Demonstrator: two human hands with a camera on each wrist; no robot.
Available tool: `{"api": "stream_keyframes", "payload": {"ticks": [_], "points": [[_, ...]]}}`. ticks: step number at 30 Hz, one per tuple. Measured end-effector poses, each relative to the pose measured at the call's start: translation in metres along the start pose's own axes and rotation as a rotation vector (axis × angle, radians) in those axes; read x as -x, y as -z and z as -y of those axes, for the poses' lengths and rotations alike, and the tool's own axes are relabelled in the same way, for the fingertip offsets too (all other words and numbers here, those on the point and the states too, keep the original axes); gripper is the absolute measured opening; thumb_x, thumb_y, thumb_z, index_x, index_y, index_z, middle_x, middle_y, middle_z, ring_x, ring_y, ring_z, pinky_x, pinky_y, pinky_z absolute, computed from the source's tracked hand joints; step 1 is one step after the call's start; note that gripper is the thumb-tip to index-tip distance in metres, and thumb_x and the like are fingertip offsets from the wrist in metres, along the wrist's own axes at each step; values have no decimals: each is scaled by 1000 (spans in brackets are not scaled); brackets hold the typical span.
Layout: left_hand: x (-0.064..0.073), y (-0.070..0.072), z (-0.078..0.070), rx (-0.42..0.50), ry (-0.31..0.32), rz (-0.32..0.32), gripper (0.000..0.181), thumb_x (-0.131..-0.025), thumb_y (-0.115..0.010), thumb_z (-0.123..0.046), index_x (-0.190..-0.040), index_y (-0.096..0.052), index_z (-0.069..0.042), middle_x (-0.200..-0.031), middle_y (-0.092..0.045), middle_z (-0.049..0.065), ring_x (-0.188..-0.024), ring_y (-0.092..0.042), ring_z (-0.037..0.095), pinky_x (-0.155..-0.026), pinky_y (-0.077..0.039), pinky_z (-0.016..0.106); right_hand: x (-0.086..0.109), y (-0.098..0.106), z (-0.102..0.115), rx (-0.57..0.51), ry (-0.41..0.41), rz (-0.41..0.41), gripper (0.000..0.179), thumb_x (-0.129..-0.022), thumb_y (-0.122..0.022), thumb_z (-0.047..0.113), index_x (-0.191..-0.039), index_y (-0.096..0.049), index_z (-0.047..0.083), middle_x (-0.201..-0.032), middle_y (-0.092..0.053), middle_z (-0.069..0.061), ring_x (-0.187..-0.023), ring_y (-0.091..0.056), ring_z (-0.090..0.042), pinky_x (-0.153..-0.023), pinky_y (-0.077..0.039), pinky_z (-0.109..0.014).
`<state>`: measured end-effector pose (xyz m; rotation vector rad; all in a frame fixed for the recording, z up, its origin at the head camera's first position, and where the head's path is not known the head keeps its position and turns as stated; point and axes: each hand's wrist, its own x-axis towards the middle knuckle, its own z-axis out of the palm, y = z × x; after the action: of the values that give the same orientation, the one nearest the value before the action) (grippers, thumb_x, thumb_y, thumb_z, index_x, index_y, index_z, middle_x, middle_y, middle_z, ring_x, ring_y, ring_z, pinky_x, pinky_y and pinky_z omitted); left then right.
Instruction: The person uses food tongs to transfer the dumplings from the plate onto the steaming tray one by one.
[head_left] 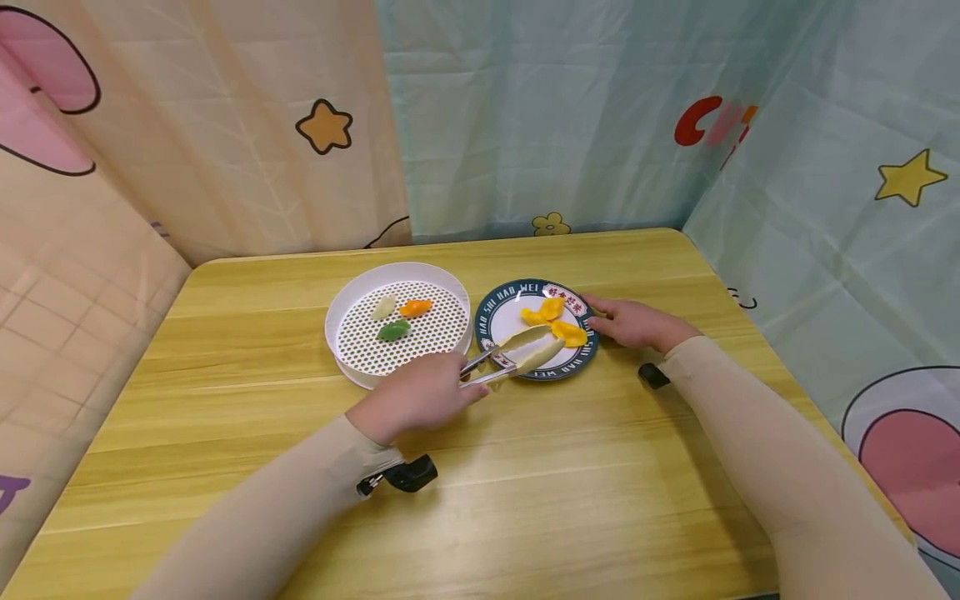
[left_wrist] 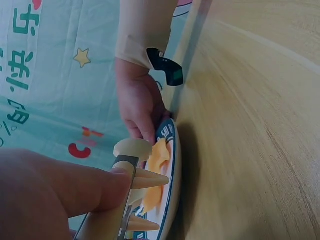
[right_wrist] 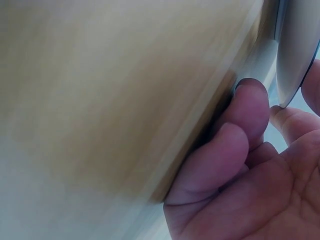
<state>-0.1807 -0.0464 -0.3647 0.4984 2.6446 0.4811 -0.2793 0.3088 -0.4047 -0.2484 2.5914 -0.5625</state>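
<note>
My left hand (head_left: 427, 387) grips a pair of metal tongs (head_left: 538, 357) with cream-coloured tips. The tips reach over a round plate (head_left: 510, 321) with a dark blue lettered rim and stand apart close to yellow dumpling-shaped pieces (head_left: 569, 334). At the plate's right side, my right hand (head_left: 637, 323) pinches the rim. In the right wrist view, the plate's edge (right_wrist: 295, 60) lies between thumb and a finger, while other fingers curl near the tabletop. Up close in the left wrist view, the tongs (left_wrist: 125, 200) partly hide the yellow pieces.
Left of the plate stands a white round steamer tray (head_left: 450, 279) with a perforated bottom. In it lie a white piece (head_left: 383, 307), an orange piece (head_left: 416, 308) and a green piece (head_left: 393, 331). Printed curtains (head_left: 525, 125) hang behind the wooden table (head_left: 525, 492).
</note>
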Motion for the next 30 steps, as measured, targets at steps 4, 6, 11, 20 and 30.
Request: {"api": "stream_keyframes", "payload": {"ticks": [4,6,11,20,30], "points": [[-6,-2,-1,-2,4,25,42,-103,-62,-55,-101,-62,-13,-77,-56,3,-66,-54,19,-59,-43,34,1,1,0,0,2,4,65,-114,-41,43,-169,-14,20,-168,-28,-30,-152,-31,-53,-126,-20,-65],[-8,-3,-3,-1,1,35,42,-103,-62,-55,-101,-62,-13,-77,-56,3,-66,-54,19,-59,-43,34,2,1,1,-7,1,7,65,-114,-41,43,-169,-14,20,-168,-27,-30,-153,-30,-53,-126,-20,-65],[-12,-4,-6,-22,-2,30,41,-103,-61,-55,-100,-61,-14,-77,-57,4,-65,-54,19,-58,-43,34,3,1,3,-18,-5,10,66,-113,-41,43,-169,-13,20,-169,-25,-30,-153,-29,-54,-126,-19,-66],[-16,-7,-6,-90,-13,11,41,-102,-62,-56,-102,-61,-15,-79,-59,4,-66,-57,20,-59,-45,35,1,0,1,-16,2,3,65,-114,-40,42,-169,-13,21,-169,-26,-29,-154,-28,-53,-126,-19,-65],[-21,-10,-4,-237,-76,-97,42,-101,-64,-54,-111,-62,-13,-86,-62,2,-73,-60,21,-60,-46,35,-2,0,-2,6,-3,6,65,-114,-40,43,-169,-12,23,-168,-28,-29,-153,-30,-53,-126,-20,-66]]}}
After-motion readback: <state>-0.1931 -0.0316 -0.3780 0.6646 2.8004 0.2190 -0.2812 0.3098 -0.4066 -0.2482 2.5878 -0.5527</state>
